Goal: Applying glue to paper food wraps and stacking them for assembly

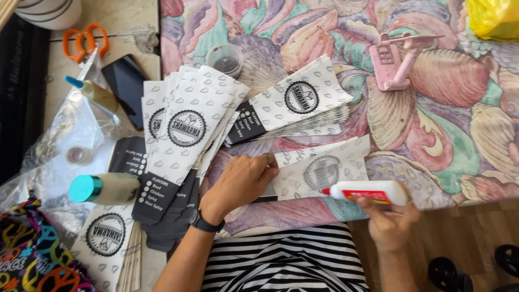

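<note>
Pressing left hand (240, 181) flat on paper sleeve (319, 170), pinning it; my right hand (392, 216) grips glue bottle (367, 192), nozzle at its edge.

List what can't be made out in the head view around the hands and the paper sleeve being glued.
- Paper sleeve: its left end is hidden under the left hand.
- Glue bottle: its rear is covered by the right hand, and any glue at the tip is too small to see.
- Yellow bag: cut off by the top right edge.
- Small round container: contents too small to identify.
</note>
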